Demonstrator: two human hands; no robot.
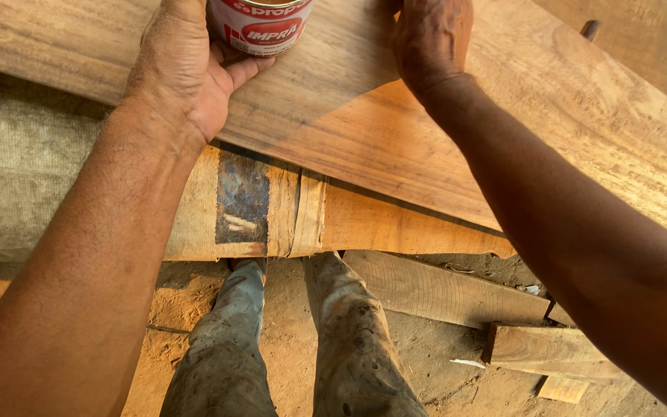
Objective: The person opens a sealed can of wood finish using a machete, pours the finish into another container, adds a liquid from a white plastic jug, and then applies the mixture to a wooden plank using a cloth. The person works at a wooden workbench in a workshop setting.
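Note:
My left hand (pixel 187 73) grips a red and white tin can (pixel 260 27) that stands on a wide wooden plank (pixel 364 131), at the top edge of the view. The can's top is cut off by the frame. My right hand (pixel 430 38) rests on the same plank just right of the can; its fingers run out of view, so I cannot tell what they hold. Both forearms reach in from the bottom corners.
The plank lies over a roll of coarse brownish fabric (pixel 32 154). A second plank (pixel 642 46) lies at the top right. Below are my legs in dirty trousers (pixel 349 340), sandy ground (pixel 187 301) and loose offcut boards (pixel 449 289).

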